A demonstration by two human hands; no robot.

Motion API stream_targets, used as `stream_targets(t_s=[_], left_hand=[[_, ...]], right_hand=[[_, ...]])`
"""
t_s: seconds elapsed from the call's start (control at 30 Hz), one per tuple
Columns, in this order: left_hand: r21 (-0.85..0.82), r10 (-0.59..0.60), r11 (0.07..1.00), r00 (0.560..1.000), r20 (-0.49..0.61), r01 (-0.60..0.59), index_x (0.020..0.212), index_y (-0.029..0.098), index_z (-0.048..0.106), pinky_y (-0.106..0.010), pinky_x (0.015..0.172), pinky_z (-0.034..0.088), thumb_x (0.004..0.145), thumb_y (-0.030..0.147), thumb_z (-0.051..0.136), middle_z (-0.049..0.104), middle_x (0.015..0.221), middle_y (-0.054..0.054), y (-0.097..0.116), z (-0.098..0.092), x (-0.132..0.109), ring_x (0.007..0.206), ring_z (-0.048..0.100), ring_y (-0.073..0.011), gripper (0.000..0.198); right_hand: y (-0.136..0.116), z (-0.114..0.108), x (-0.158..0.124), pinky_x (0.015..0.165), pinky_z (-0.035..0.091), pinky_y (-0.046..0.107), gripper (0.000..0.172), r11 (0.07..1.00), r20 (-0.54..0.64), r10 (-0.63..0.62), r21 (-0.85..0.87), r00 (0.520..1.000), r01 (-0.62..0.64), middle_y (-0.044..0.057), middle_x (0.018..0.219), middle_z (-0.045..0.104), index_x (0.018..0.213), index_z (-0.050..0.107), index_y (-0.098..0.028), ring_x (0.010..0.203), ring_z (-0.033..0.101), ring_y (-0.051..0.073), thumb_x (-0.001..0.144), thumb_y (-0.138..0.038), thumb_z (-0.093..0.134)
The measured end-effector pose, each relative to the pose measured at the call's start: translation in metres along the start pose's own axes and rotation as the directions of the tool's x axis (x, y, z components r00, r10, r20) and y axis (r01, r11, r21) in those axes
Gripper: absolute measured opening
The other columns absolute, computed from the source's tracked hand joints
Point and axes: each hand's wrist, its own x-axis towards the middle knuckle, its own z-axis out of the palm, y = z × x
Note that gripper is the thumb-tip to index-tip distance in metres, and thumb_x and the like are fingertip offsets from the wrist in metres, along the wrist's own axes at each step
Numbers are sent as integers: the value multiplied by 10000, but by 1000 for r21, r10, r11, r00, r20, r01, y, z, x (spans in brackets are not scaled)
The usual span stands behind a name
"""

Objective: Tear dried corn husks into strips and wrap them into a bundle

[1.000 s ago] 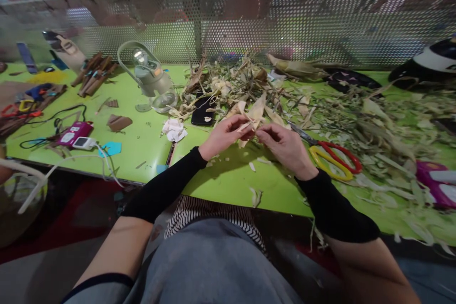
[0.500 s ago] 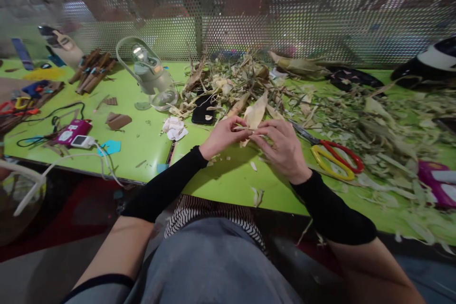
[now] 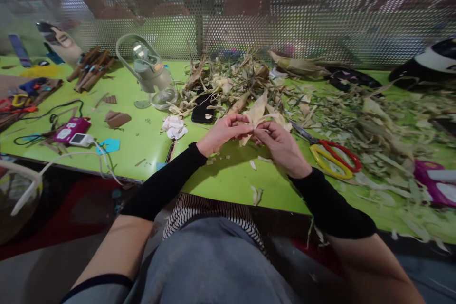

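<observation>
Between both hands is a pale piece of corn husk (image 3: 259, 108), with pointed leaf-like tips that fan upward and to the right. My left hand (image 3: 226, 133) pinches its lower part between thumb and fingers. From the other side, my right hand (image 3: 283, 147) pinches the same spot, its fingertips almost meeting the left ones. Where the tips meet, the fingers partly hide the husk. Scissors (image 3: 331, 156) with red and yellow handles lie just right of my right hand. Behind the hands sits a heap of dried husk scraps (image 3: 245, 76).
A black phone (image 3: 204, 107) and crumpled tissue (image 3: 174, 127) lie left of the heap. Farther left stand a green handled bottle (image 3: 151, 73), a magenta device (image 3: 73, 130) with cables and bundled brown sticks (image 3: 91, 69). Husk shreds (image 3: 384, 142) cover the right side. Perforated metal (image 3: 228, 19) closes off the back.
My right fingers have curled in closer to the left fingertips. The husk piece now spreads wider, with a strip and tip showing to the right. A small scrap shows below my right hand.
</observation>
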Motion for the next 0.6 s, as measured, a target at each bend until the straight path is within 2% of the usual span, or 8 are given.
stream_targets(t_s=[0.13, 0.27, 0.37, 0.43, 0.53, 0.6], left_hand=[[32, 78, 996, 997, 14, -79, 1067, 128, 669, -241, 719, 472, 839, 207, 811, 678, 817, 28, -6, 0, 0, 674, 593, -50, 280], [83, 78, 993, 997, 14, -79, 1075, 108, 692, -286, 788, 505, 854, 206, 797, 709, 879, -11, -9, 0, 0, 719, 615, -71, 264], [31, 58, 998, 998, 30, -59, 1017, 116, 687, -295, 800, 516, 884, 239, 781, 709, 844, -6, -10, -1, 2, 712, 634, -76, 204], [-23, 56, 998, 998, -13, -57, 996, 129, 686, -277, 794, 522, 891, 219, 765, 718, 853, -2, -11, -2, 4, 718, 656, -73, 158], [-75, 80, 993, 988, -135, -91, 996, 141, 687, -255, 785, 533, 897, 174, 736, 723, 862, 4, -10, -2, 7, 725, 678, -71, 116], [-42, 113, 992, 978, -175, -122, 981, 136, 677, -244, 760, 529, 899, 158, 725, 710, 823, 11, -10, -2, 8, 697, 664, -67, 98]], right_hand=[[2, 3, -1, 616, 464, 274, 522, 998, -29, 29, 60, 999, -27, -29, 720, 604, 894, 635, -217, 637, 533, 122, 794, -702, 801], [3, 3, 0, 596, 477, 280, 510, 999, -89, 31, 33, 996, -28, -18, 720, 607, 852, 646, -228, 636, 548, 132, 758, -692, 838], [5, 2, 1, 586, 478, 284, 500, 999, -94, 19, 30, 995, -16, -18, 711, 617, 865, 649, -238, 630, 556, 139, 759, -688, 841], [7, 0, 2, 601, 492, 295, 484, 1000, -72, -9, 14, 997, 10, -7, 748, 653, 921, 661, -243, 649, 580, 149, 790, -681, 820], [8, -2, 0, 632, 509, 326, 379, 970, -33, -166, -183, 986, 157, 28, 826, 710, 952, 680, -240, 693, 615, 174, 901, -610, 745], [7, -3, -3, 663, 508, 350, 291, 840, 0, -363, -433, 932, 327, 48, 828, 721, 898, 685, -236, 720, 622, 192, 979, -515, 679]])
